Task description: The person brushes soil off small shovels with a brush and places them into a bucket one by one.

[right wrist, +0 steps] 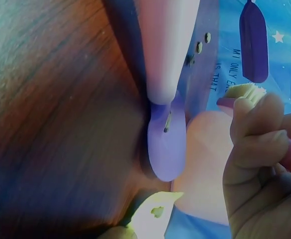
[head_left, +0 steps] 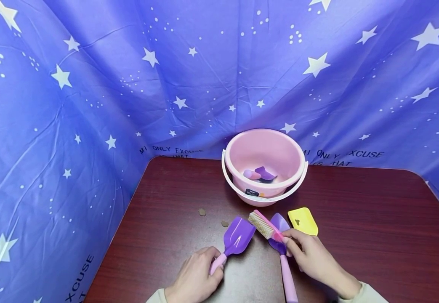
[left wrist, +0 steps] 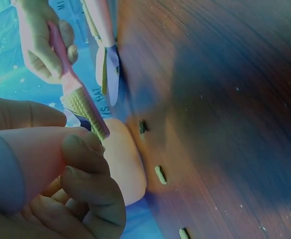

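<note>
My left hand [head_left: 196, 272] grips the pink handle of a purple toy shovel [head_left: 239, 235], its blade raised toward the bucket side. In my right hand [head_left: 312, 256] is a pink brush [head_left: 266, 225] with pale bristles, pinched by its handle. The bristles face left, toward the shovel blade. Below the right hand lies a second purple scoop [right wrist: 166, 149] with a pink handle, a small dark bit on its blade. Beside it is a yellow scoop [head_left: 304, 221] with a brownish spot on it, its handle hidden behind the right hand in the head view.
A pink bucket [head_left: 264, 143] with a white handle stands at the back, a small purple-and-pink tool [head_left: 264, 173] inside. Small brown flakes [head_left: 202, 212] lie on the dark red table [head_left: 166, 189], left of the bucket. A blue starry curtain [head_left: 204, 84] hangs behind and at the left.
</note>
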{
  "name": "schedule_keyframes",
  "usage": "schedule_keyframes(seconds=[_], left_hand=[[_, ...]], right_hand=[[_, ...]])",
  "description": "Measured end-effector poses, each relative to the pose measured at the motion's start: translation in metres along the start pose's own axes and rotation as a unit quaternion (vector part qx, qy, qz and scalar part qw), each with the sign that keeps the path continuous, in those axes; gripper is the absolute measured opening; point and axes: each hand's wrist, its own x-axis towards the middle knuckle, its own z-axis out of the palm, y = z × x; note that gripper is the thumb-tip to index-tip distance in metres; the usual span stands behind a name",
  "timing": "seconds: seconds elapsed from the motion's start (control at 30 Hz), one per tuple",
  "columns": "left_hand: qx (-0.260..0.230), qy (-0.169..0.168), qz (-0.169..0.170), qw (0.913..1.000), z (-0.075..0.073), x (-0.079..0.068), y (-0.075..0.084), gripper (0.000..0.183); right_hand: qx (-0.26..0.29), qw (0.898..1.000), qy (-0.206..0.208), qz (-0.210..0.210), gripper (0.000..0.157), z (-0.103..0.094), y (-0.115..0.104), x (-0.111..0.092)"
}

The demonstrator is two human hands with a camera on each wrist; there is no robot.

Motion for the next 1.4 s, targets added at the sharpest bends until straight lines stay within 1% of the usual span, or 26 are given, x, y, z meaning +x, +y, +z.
schedule_keyframes(seconds=[0.17,0.37,0.47,0.67,0.9,1.13,1.4], left_hand=[[0.004,0.007,0.000,1.0000,0.000,0.001,-0.002,0.014],[0.016,0.018,0.003,0.9997,-0.003,0.002,-0.005,0.013],[0.025,0.018,0.003,0.9995,-0.007,0.003,-0.005,0.012],[0.051,0.011,0.012,0.9986,-0.020,0.006,-0.004,0.012],[0.071,0.009,0.036,0.9968,-0.032,0.009,-0.002,0.013],[0.083,0.027,0.063,0.9941,-0.040,0.013,0.003,0.016],[0.098,0.046,0.087,0.9903,-0.048,0.021,0.013,0.017]], right_hand=[[-0.009,1.000,0.010,-0.005,0.012,-0.004,0.000,-0.002],[-0.033,0.998,0.037,-0.047,0.010,-0.007,0.003,-0.005],[-0.046,0.995,0.049,-0.067,0.011,-0.010,0.004,-0.006],[-0.068,0.992,0.063,-0.085,0.013,-0.017,0.007,-0.008],[-0.080,0.992,0.065,-0.073,0.013,-0.024,0.009,-0.010],[-0.089,0.992,0.063,-0.059,0.012,-0.028,0.009,-0.013],[-0.105,0.990,0.076,-0.063,0.013,-0.031,0.013,-0.014]])
